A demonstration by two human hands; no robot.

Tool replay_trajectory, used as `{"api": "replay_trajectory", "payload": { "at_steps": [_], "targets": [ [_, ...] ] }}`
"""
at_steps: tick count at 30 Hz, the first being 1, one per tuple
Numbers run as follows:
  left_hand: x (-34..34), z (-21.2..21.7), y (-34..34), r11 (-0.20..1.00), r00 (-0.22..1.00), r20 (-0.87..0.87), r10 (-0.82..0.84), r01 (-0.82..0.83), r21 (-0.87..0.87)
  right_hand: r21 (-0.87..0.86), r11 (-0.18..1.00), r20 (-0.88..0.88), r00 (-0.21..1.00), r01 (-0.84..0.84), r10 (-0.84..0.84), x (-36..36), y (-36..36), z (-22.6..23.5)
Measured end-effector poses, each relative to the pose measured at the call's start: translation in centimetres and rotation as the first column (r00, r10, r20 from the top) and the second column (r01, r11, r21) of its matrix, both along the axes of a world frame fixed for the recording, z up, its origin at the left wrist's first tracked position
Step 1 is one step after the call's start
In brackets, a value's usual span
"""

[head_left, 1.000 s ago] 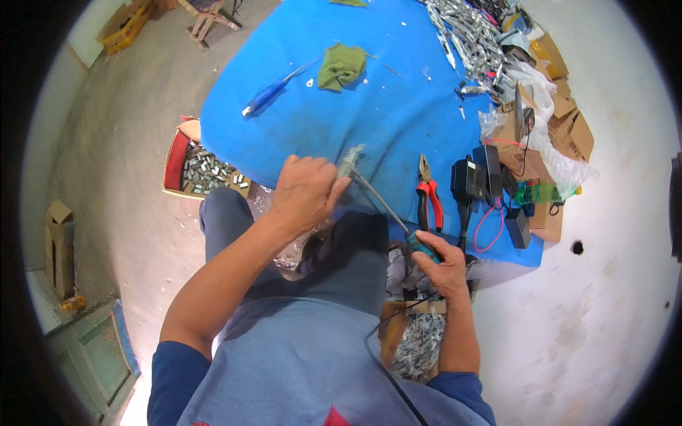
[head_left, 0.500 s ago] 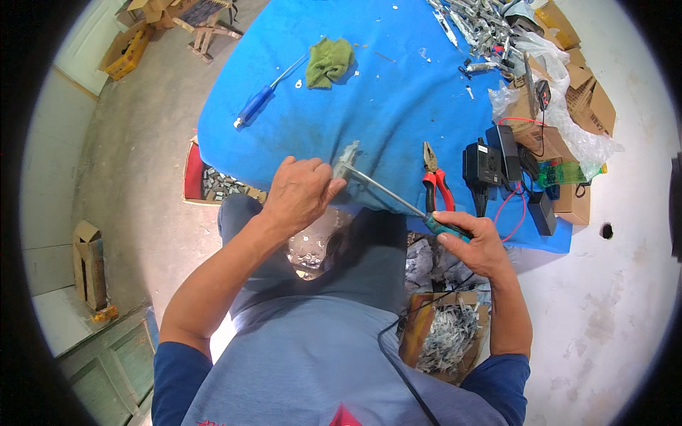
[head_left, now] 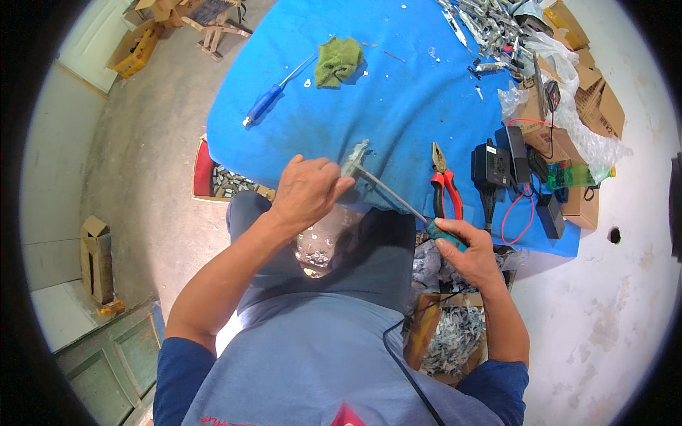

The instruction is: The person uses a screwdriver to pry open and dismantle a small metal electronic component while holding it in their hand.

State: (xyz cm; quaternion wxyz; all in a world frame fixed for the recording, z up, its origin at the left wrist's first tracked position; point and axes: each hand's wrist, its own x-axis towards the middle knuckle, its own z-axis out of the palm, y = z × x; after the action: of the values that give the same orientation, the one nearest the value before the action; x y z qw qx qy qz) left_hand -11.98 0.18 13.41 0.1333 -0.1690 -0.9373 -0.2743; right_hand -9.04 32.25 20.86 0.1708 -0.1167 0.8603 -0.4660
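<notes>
Big blue table (head_left: 398, 106) fills most of the view, and everything sits around it. Along its right edge there's a heap of cardboard boxes (head_left: 590, 106) with clear plastic over them, then black adapters (head_left: 497, 167) with a red wire. Off the near-left corner of the table, down on the floor, is a red tray (head_left: 213, 177) of small metal bits. At the far end of the table lies a pile of grey metal parts (head_left: 490, 21). A green rag (head_left: 338, 60) and a blue-handled screwdriver (head_left: 273, 96) lie on the far-left part of the table, and red-handled pliers (head_left: 444, 181) rest close to the near edge.

Right at that near edge the person's working. Left hand (head_left: 307, 190) is closed around a small grey metal part (head_left: 353, 160), pinning it at the table's edge. Right hand (head_left: 465, 245) is wrapped tight round the green handle of a long screwdriver (head_left: 398, 199), whose thin shaft runs up and left to the part.

Looks to me like they're mid-step, driving or prying something on that part with the tip. Next bit probably needs the left hand to hold it dead steady while the right twists or pushes, keeping the tip from slipping toward the fingers.

The part itself is dull grey, narrow, cast-looking, sticking up past the fingers. Can't make out exactly where the tip meets it.
</notes>
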Motion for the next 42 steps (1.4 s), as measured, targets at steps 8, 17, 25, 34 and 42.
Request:
{"api": "replay_trajectory", "payload": {
  "at_steps": [8,17,25,34,42],
  "targets": [
    [-0.1,0.0,-0.2,0.999,1.0,-0.002,-0.029,0.029,-0.014,0.119,0.973,-0.22,0.951,-0.196,0.219,-1.9,1.4,0.9],
    [-0.5,-0.1,-0.6,0.998,0.997,0.044,-0.066,0.067,-0.016,-0.034,0.984,0.065,0.982,-0.177,0.179,-4.5,2.0,1.0],
    [-0.8,0.1,-1.2,0.997,0.991,0.11,-0.076,0.077,-0.007,-0.176,0.973,0.636,0.772,0.147,-0.002,-4.0,0.8,1.5],
    [-0.4,-0.4,-0.4,1.0,0.999,0.03,-0.014,0.015,-0.022,-0.15,0.963,0.204,0.96,0.223,-0.191,0.1,1.6,1.3],
    [-0.4,-0.1,-0.3,1.0,0.999,0.048,-0.021,0.022,-0.012,0.075,0.997,-0.002,1.0,0.023,-0.023,1.1,-0.3,2.0]
  ]
}}
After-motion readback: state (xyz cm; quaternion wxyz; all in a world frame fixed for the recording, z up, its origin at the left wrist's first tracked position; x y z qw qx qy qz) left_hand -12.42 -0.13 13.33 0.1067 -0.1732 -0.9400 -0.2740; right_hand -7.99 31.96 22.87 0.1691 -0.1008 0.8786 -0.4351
